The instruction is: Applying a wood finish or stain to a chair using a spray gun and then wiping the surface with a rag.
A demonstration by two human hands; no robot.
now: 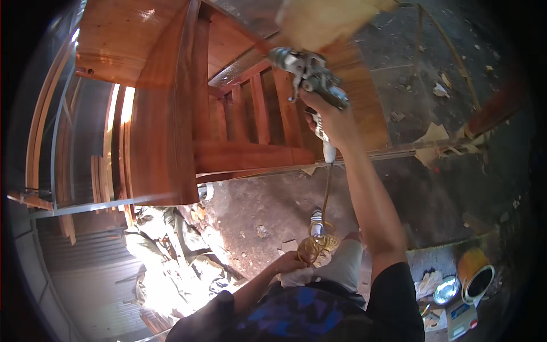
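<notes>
Hovering over the upper right of this red-brown slatted wooden piece (pixel 248 154), the metal spray gun (pixel 312 75) sits in the right hand (pixel 335 118), fingers clamped round its handle. A yellowish coiled hose (pixel 327 191) drops from it to below the wooden piece, left hand (pixel 289 263) right by the coils, can't tell if those fingers are closed. Crumpled sheeting (pixel 156 242) is heaped below-left of the piece, and an orange-yellow can (pixel 470 263) sits well off lower right.

Open orange container (pixel 468 264), round shiny dish (pixel 446 290) beside it, crumpled sheeting (pixel 147 245) on floor (pixel 250 199), corrugated panel (pixel 74 259), timber strips (pixel 101 179)
</notes>
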